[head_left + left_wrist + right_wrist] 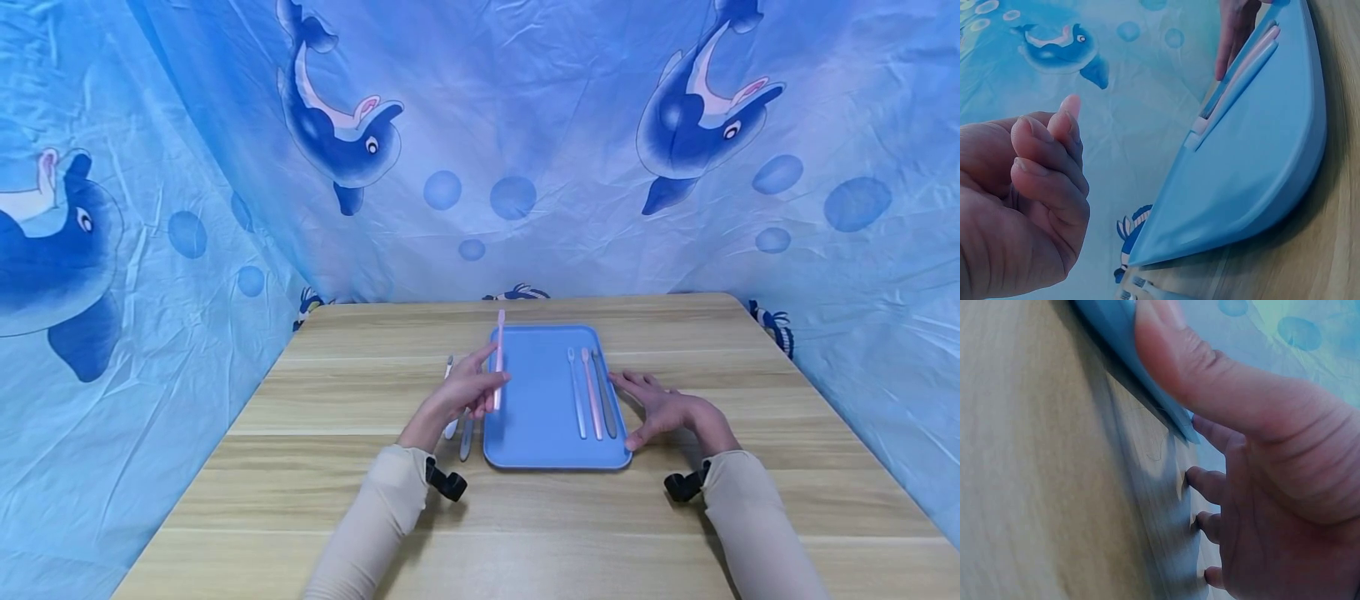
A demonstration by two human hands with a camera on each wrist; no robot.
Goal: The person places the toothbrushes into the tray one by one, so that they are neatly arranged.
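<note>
My left hand (471, 387) pinches a pink toothbrush (500, 337), held with its head pointing away over the left side of a blue tray (536, 400). In the left wrist view, curled fingers hide most of that brush. Along the tray's right side lie a light blue toothbrush (577, 396), another pink toothbrush (592, 396) and a grey toothbrush (604, 396), side by side. My right hand (663, 410) is spread at the tray's right edge. Its thumb (1169, 353) touches the rim, and other fingertips rest on the table.
Left of the tray, a white toothbrush (450, 430) and a grey toothbrush (466, 440) lie on the wooden table (315, 467), partly hidden under my left hand. A blue curtain (480, 125) with dolphin prints hangs behind the table and along its sides.
</note>
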